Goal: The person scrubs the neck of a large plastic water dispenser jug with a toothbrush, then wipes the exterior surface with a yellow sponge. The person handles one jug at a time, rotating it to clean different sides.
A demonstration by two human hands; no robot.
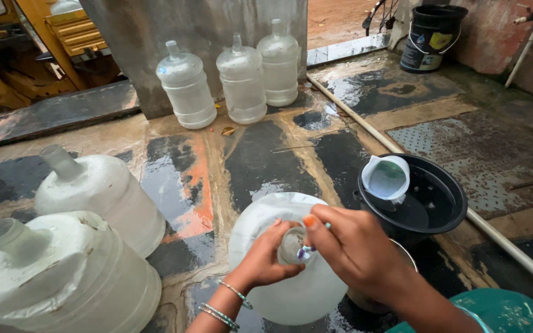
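Translucent jug point(279, 296) between both hands point(316, 250)

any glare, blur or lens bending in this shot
Head view: soft daylight with no hard shadows; the wet floor gives pale sheen; the frame edges bow, so the white pipe curves; the near jugs at the left look slightly soft; the left hand and right hand at the jug neck stay fairly sharp.
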